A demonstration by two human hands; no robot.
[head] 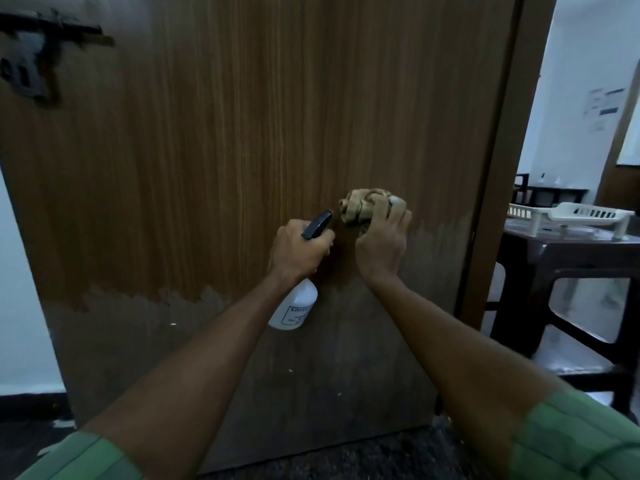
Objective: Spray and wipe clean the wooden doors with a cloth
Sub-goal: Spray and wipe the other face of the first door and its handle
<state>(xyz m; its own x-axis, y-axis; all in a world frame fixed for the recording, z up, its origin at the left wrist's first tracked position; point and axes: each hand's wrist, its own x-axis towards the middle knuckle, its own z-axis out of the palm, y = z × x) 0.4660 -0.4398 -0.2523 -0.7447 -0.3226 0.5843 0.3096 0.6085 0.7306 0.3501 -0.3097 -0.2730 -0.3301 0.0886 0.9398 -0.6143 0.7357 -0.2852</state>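
A brown wooden door [225,150] fills most of the view; its lower part is duller and greyer than the grained upper part. My left hand [298,251] grips the black trigger head of a white spray bottle [294,308], with the nozzle pointing at the door. Just to the right, my right hand [382,244] holds a bunched tan cloth [363,206] against the door at about the same height. The two hands are close together.
A black latch [38,57] is fixed at the door's upper left. The door's right edge [485,202] gives onto a room with a dark table [571,251] carrying a white plastic rack [585,216]. A white wall [20,306] stands at the left, dark floor below.
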